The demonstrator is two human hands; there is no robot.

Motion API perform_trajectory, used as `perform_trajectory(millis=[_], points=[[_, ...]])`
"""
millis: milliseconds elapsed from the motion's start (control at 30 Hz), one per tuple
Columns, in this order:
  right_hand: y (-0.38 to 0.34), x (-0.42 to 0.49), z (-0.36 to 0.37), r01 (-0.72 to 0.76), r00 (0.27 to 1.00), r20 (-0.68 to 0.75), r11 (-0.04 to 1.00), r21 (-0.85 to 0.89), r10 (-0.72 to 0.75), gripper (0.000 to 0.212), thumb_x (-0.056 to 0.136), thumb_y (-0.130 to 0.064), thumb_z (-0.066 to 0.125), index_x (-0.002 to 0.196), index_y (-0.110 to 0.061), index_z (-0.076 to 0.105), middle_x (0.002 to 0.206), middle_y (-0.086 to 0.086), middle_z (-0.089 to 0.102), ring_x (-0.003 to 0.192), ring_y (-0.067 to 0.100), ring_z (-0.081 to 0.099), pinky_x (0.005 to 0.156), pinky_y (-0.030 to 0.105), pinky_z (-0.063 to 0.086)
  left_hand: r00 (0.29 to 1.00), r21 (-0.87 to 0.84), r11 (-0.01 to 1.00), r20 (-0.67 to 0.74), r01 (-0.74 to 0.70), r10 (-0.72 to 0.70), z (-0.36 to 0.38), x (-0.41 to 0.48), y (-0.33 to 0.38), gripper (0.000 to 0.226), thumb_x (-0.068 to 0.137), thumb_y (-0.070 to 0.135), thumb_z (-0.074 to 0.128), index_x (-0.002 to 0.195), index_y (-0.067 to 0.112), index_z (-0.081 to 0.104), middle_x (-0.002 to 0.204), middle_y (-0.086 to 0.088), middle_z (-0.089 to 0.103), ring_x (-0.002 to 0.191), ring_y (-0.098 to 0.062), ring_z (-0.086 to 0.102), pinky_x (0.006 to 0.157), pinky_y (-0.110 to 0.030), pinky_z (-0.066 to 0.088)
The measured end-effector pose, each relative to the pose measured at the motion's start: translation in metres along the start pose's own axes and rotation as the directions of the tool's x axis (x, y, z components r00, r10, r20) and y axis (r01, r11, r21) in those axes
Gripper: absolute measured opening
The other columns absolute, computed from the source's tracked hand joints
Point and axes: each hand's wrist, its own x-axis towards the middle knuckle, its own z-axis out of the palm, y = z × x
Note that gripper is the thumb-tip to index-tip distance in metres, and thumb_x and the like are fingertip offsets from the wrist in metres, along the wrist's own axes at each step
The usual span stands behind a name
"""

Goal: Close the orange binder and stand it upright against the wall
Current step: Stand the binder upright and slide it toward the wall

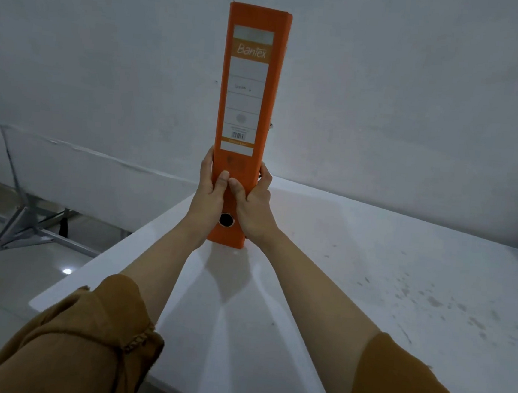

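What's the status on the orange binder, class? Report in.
Left hand and right hand both in grip on lower spine. Closed orange cardboard lever-arch binder upright on white table, close to white wall; contact unclear. Nothing in the way.

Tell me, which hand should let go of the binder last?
Probably the left hand: its thumb lies across the binder spine, steadying it. The right hand grips the side edge, so it can slip away first.

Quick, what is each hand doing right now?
Left hand: closed on the orange binder, gripping its left side.
Right hand: closed on the binder's right side.
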Motion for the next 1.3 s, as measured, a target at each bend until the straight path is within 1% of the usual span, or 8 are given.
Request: perform_trajectory(millis=[167,433,600,700,800,933,1167,1300], points=[[0.009,0.026,0.005,-0.014,1.000,0.016,1.000,0.009,0.013,0.068,0.089,-0.055,0.042,0.143,-0.037,0.004,0.145,0.007,0.036,0.127,0.032,0.047,0.104,0.052,0.041,1.000,0.011,1.000,-0.016,0.016,-0.016,0.001,0.023,-0.018,0.049,0.100,0.033,0.025,0.145,0.037,0.008,0.152,0.003,0.030,0.137,-0.024,0.036,0.111,-0.049,0.033],[0.022,0.057,0.015,-0.015,1.000,-0.022,1.000,-0.003,0.015,0.067,0.092,-0.051,0.041,0.145,-0.033,0.004,0.146,0.008,0.036,0.125,0.034,0.048,0.104,0.053,0.041,0.999,0.016,0.999,-0.025,0.047,-0.046,0.003,0.048,-0.042,0.049,0.099,0.035,0.026,0.146,0.035,0.009,0.153,0.002,0.028,0.139,-0.027,0.033,0.113,-0.051,0.031],[0.028,0.069,0.019,-0.015,0.999,-0.041,1.000,-0.015,0.014,0.067,0.091,-0.052,0.040,0.145,-0.035,0.003,0.144,0.010,0.038,0.123,0.035,0.050,0.103,0.054,0.041,0.999,-0.002,1.000,-0.023,0.023,-0.023,0.003,0.059,-0.048,0.047,0.100,0.033,0.025,0.145,0.036,0.010,0.152,0.002,0.029,0.138,-0.024,0.035,0.111,-0.046,0.033],[0.031,0.073,0.020,-0.006,0.998,-0.057,1.000,-0.020,0.005,0.067,0.091,-0.053,0.040,0.145,-0.036,0.003,0.142,0.011,0.039,0.121,0.034,0.050,0.102,0.053,0.042,0.999,-0.001,0.999,-0.021,0.037,-0.037,0.003,0.065,-0.049,0.048,0.100,0.032,0.025,0.145,0.034,0.010,0.152,0.001,0.030,0.138,-0.025,0.035,0.112,-0.048,0.033],[0.034,0.078,0.020,-0.010,0.997,-0.073,0.999,-0.040,0.007,0.068,0.091,-0.055,0.038,0.145,-0.035,0.002,0.140,0.012,0.037,0.120,0.034,0.048,0.099,0.047,0.040,0.998,0.021,0.998,-0.025,0.058,-0.058,0.003,0.071,-0.050,0.049,0.100,0.033,0.025,0.145,0.034,0.008,0.152,0.000,0.031,0.137,-0.027,0.036,0.112,-0.051,0.032],[0.034,0.082,0.022,-0.008,0.997,-0.079,0.998,-0.062,0.003,0.067,0.091,-0.054,0.038,0.145,-0.034,0.004,0.140,0.010,0.036,0.121,0.034,0.047,0.099,0.049,0.040,0.998,0.028,0.998,-0.030,0.062,-0.061,0.003,0.075,-0.051,0.048,0.100,0.034,0.025,0.145,0.035,0.008,0.152,0.000,0.031,0.137,-0.027,0.036,0.112,-0.053,0.032],[0.032,0.089,0.021,-0.047,0.998,-0.034,0.997,-0.065,0.045,0.066,0.090,-0.055,0.038,0.143,-0.039,0.002,0.139,0.009,0.035,0.120,0.035,0.048,0.097,0.049,0.040,0.997,0.036,0.997,-0.047,0.069,-0.067,0.004,0.082,-0.054,0.048,0.100,0.034,0.025,0.145,0.035,0.008,0.151,0.000,0.032,0.137,-0.026,0.036,0.111,-0.048,0.033],[0.030,0.094,0.018,-0.076,0.997,0.016,0.995,-0.066,0.077,0.066,0.091,-0.054,0.038,0.143,-0.040,-0.001,0.141,0.009,0.033,0.121,0.036,0.048,0.099,0.050,0.039,0.998,0.020,0.998,-0.031,0.061,-0.060,0.004,0.087,-0.056,0.048,0.100,0.032,0.025,0.145,0.034,0.008,0.151,-0.002,0.032,0.137,-0.027,0.036,0.112,-0.052,0.032]])
